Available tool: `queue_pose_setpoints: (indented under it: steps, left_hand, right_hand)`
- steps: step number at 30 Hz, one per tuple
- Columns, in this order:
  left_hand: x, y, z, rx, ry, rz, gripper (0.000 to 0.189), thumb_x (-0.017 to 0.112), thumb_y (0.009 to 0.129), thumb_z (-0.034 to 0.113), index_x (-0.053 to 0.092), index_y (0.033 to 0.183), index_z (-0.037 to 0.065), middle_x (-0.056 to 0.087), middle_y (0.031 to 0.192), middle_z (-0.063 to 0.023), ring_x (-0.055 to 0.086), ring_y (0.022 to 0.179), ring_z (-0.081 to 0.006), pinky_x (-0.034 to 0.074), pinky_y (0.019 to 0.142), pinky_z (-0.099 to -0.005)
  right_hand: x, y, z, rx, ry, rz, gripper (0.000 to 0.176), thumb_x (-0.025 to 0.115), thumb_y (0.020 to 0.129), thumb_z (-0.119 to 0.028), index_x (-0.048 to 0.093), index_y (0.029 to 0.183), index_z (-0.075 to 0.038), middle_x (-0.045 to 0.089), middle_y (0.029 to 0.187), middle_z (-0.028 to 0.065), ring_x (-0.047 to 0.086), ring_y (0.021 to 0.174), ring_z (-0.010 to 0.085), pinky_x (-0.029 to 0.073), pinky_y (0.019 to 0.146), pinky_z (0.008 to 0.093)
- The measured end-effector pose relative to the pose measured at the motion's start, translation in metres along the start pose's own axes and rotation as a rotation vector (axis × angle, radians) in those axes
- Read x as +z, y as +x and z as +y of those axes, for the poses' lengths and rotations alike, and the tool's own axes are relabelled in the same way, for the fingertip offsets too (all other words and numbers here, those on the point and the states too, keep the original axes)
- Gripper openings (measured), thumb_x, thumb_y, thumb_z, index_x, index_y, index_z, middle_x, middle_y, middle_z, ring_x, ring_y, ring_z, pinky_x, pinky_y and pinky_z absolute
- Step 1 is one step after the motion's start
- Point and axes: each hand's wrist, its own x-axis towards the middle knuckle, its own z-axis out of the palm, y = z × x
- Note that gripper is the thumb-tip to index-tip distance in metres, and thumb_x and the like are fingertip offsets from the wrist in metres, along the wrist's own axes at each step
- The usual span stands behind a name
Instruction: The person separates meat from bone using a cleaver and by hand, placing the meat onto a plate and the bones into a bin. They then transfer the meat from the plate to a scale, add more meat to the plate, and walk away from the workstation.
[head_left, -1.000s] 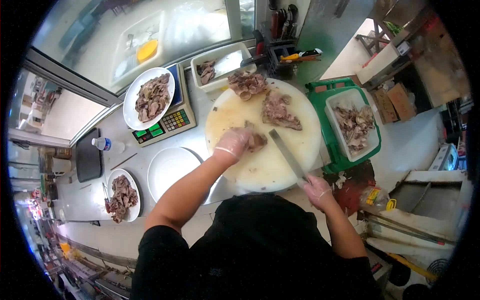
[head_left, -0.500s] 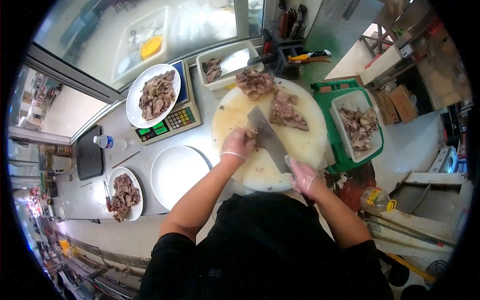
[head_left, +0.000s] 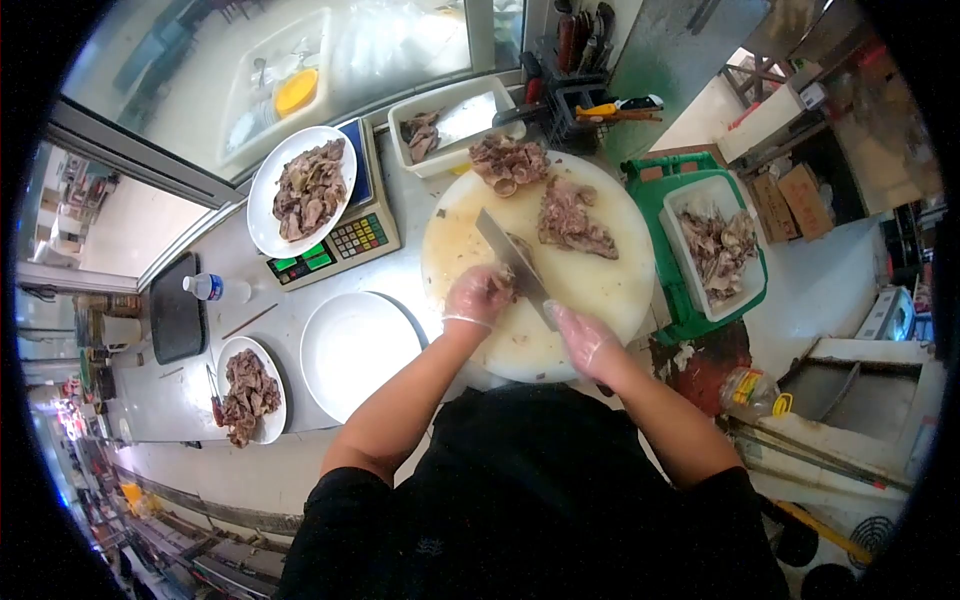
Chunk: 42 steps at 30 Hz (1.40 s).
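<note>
On the round white cutting board (head_left: 610, 300) my gloved left hand (head_left: 480, 297) is closed on a small piece of meat at the left part. My gloved right hand (head_left: 585, 343) grips a broad cleaver (head_left: 515, 265), whose blade slants up and left, close beside my left fingers. Another bit of meat shows partly behind the blade. Toward the board's far edge lie a chunk of meat with round bone-like ends (head_left: 508, 162) and, right of it, a larger flat piece of meat (head_left: 575, 220).
A plate of meat (head_left: 260, 215) rests on a scale (head_left: 360, 235). Left of the board are a white plate (head_left: 360, 355), a smaller meat plate (head_left: 280, 425), a bottle (head_left: 218, 288) and a black tray (head_left: 178, 310). Right stands a green crate (head_left: 690, 325); behind, a white tub (head_left: 400, 120) and knife rack (head_left: 578, 100).
The cleaver and my right hand have shifted left and slightly up, with the blade turned a little. My left hand has moved slightly down.
</note>
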Motion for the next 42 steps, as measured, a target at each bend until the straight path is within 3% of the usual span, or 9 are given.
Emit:
queue_pose_setpoints:
  steps: [7, 13, 18, 25, 27, 31, 34, 40, 42]
  left_hand:
    - [0.004, -0.001, -0.017, 0.053, 0.08, 0.015, 0.027, 0.069, 0.074, 0.0, 0.065, 0.1, 0.009, 0.063, 0.083, -0.0118, 0.063, 0.076, -0.029, 0.051, 0.07, -0.0387]
    - [0.007, -0.005, -0.011, -0.063, 0.051, 0.001, 0.027, 0.07, 0.073, 0.0, 0.064, 0.097, 0.009, 0.063, 0.086, -0.0143, 0.062, 0.079, -0.034, 0.051, 0.07, -0.0411]
    - [0.009, -0.002, -0.016, 0.242, 0.076, -0.005, 0.029, 0.073, 0.071, 0.002, 0.065, 0.098, 0.008, 0.065, 0.089, -0.015, 0.062, 0.083, -0.0363, 0.05, 0.072, -0.0427]
    - [0.012, -0.012, -0.023, 0.086, 0.036, 0.085, 0.033, 0.076, 0.069, 0.007, 0.065, 0.1, 0.007, 0.064, 0.091, -0.0164, 0.061, 0.088, -0.0369, 0.05, 0.077, -0.0431]
    - [0.01, -0.014, -0.026, 0.083, 0.063, 0.102, 0.029, 0.074, 0.071, 0.007, 0.065, 0.099, 0.007, 0.064, 0.092, -0.016, 0.061, 0.09, -0.0363, 0.05, 0.079, -0.0426]
    - [0.004, -0.016, -0.028, 0.066, 0.055, 0.046, 0.031, 0.074, 0.072, 0.007, 0.064, 0.101, 0.007, 0.063, 0.094, -0.0152, 0.061, 0.09, -0.0356, 0.05, 0.08, -0.0422]
    - [0.004, -0.018, -0.032, 0.177, 0.112, 0.063, 0.029, 0.078, 0.074, 0.009, 0.063, 0.098, 0.006, 0.064, 0.092, -0.0138, 0.063, 0.088, -0.0324, 0.051, 0.077, -0.0407]
    - [0.024, -0.019, -0.074, -0.035, -0.164, -0.066, 0.028, 0.078, 0.074, 0.008, 0.063, 0.098, 0.006, 0.065, 0.094, -0.0122, 0.064, 0.086, -0.0285, 0.053, 0.075, -0.0367]
    - [0.002, -0.015, -0.033, 0.214, 0.006, 0.083, 0.036, 0.075, 0.069, 0.001, 0.062, 0.102, 0.007, 0.064, 0.096, -0.0149, 0.063, 0.09, -0.0348, 0.052, 0.078, -0.0404]
  right_hand:
    - [0.0, 0.011, -0.01, -0.059, -0.109, -0.01, 0.064, 0.03, 0.103, -0.053, 0.06, 0.119, 0.001, 0.062, 0.11, 0.0304, 0.058, 0.105, 0.0458, 0.043, 0.094, 0.044]
    - [-0.01, -0.015, -0.007, 0.193, -0.121, -0.105, 0.066, 0.03, 0.102, -0.055, 0.061, 0.116, 0.002, 0.062, 0.109, 0.0304, 0.058, 0.104, 0.0463, 0.044, 0.093, 0.0452]
    - [0.013, 0.028, 0.009, 0.063, -0.148, -0.113, 0.063, 0.029, 0.103, -0.052, 0.059, 0.116, 0.002, 0.063, 0.112, 0.0291, 0.059, 0.099, 0.0462, 0.046, 0.088, 0.0459]
    - [0.013, 0.042, -0.02, 0.085, -0.159, -0.118, 0.061, 0.023, 0.104, -0.05, 0.056, 0.129, -0.005, 0.059, 0.12, 0.0296, 0.056, 0.113, 0.0453, 0.043, 0.099, 0.0477]
    - [0.015, 0.021, -0.005, 0.188, -0.007, -0.028, 0.054, 0.033, 0.104, -0.046, 0.06, 0.12, -0.002, 0.066, 0.104, 0.0241, 0.064, 0.091, 0.0366, 0.048, 0.084, 0.0426]
    - [0.017, 0.007, 0.004, 0.098, 0.0, -0.012, 0.055, 0.033, 0.104, -0.046, 0.062, 0.12, -0.002, 0.068, 0.104, 0.0211, 0.063, 0.09, 0.031, 0.048, 0.088, 0.0393]
    - [0.017, 0.0, -0.034, -0.074, 0.032, 0.192, 0.057, 0.032, 0.104, -0.046, 0.062, 0.119, 0.0, 0.067, 0.102, 0.0207, 0.063, 0.092, 0.0319, 0.047, 0.089, 0.0383]
    - [0.04, 0.046, -0.025, 0.258, -0.085, 0.011, 0.06, 0.028, 0.105, -0.047, 0.061, 0.121, 0.001, 0.063, 0.115, 0.0276, 0.059, 0.11, 0.0415, 0.044, 0.096, 0.0417]
    - [0.041, 0.051, -0.022, 0.195, -0.208, -0.079, 0.066, 0.025, 0.104, -0.051, 0.058, 0.125, 0.003, 0.06, 0.12, 0.03, 0.055, 0.115, 0.0438, 0.04, 0.101, 0.0427]
